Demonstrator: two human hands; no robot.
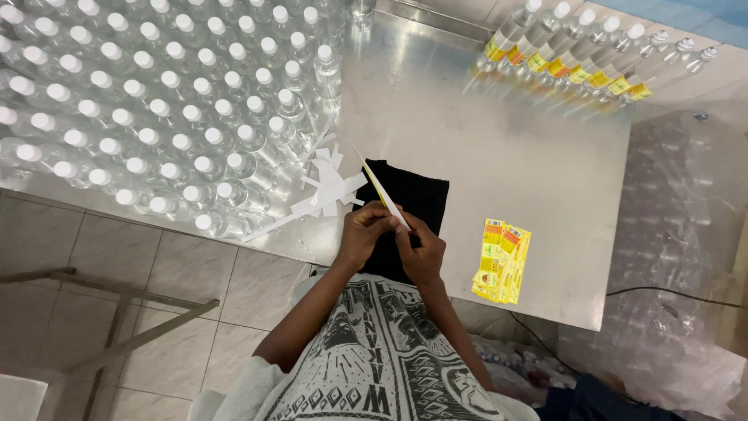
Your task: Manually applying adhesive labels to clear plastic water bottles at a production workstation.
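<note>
Both hands (393,238) pinch a thin, narrow yellow-and-white label strip (380,189).

The bench (483,148) is brushed, shiny metal, the bottles (156,101) on it are clear glossy plastic with smooth white caps, the cloth (417,195) is matt black fabric, the label strip (382,191) and scraps (331,183) look like thin paper, and the floor (117,257) is smooth pale tile.
</note>
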